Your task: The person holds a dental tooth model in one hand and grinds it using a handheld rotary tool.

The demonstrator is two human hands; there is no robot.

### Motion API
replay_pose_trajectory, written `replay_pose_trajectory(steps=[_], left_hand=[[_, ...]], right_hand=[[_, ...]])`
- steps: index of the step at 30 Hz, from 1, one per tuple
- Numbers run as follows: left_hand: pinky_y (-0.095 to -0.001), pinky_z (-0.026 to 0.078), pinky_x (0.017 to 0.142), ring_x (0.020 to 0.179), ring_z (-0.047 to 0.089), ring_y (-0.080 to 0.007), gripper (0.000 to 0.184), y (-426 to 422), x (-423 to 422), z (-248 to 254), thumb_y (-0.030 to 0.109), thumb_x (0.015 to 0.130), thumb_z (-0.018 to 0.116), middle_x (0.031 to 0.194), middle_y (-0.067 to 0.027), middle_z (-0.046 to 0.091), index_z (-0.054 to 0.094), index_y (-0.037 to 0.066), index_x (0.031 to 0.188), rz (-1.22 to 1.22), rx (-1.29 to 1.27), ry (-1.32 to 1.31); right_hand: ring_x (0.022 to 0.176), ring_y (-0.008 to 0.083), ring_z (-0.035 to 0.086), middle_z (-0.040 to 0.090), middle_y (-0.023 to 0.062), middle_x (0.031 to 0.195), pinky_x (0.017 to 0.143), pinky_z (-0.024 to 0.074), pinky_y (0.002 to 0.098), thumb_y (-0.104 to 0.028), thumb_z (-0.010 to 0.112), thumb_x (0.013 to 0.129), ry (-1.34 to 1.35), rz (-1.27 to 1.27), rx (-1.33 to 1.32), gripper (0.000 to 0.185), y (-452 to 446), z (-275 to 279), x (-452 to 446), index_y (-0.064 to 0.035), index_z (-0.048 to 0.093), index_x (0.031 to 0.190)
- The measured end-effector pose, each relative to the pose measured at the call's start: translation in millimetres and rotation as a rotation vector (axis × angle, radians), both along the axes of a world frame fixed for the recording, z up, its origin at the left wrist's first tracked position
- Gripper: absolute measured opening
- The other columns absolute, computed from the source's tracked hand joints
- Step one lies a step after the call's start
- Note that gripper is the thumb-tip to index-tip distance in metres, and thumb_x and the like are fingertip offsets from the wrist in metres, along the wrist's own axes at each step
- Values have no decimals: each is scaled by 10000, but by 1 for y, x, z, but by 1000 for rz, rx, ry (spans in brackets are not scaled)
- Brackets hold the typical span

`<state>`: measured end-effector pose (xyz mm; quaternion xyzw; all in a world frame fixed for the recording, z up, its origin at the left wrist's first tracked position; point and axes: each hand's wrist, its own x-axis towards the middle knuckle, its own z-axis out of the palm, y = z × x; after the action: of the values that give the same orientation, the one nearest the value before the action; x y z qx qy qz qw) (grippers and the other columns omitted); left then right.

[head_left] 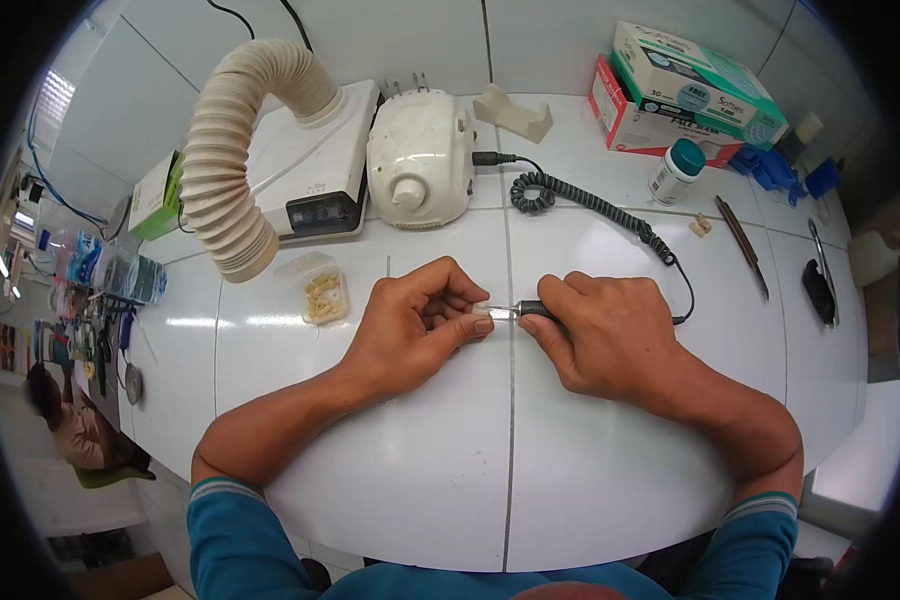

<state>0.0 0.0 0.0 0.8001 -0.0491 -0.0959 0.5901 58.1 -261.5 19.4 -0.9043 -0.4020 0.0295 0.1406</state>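
Note:
My left hand (415,320) is closed in a pinch on a small whitish piece (481,309), mostly covered by the fingertips. My right hand (615,335) is wrapped around a black and silver rotary handpiece (533,309), whose metal tip points left and meets or nearly meets the piece; I cannot tell if they touch. A coiled black cord (600,215) runs from behind my right hand to a white motor control unit (420,165). Left of my left hand stands a small clear box (325,293) of yellowish tooth-like pieces.
A ribbed hose (215,165) arches from a white machine (315,165) at the back left. Toward the back right are mask boxes (690,95), a white bottle with green cap (677,172), a brown-handled knife (743,245) and tweezers (823,265). Another person (80,425) sits far left.

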Motion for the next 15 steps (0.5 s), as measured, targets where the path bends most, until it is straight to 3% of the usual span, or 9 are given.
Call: replay_pose_trajectory(steps=[15], left_hand=[[-237,574,713,860,725,-73,211,1,0,1,67,1033,828,996,-72,782,702,-21,1177,3,5,15]], right_hand=[[616,317,726,716,114,781,527,534,462,-414,677,1098,-44,22,26,363,2,-3,-2,-72,698,980]])
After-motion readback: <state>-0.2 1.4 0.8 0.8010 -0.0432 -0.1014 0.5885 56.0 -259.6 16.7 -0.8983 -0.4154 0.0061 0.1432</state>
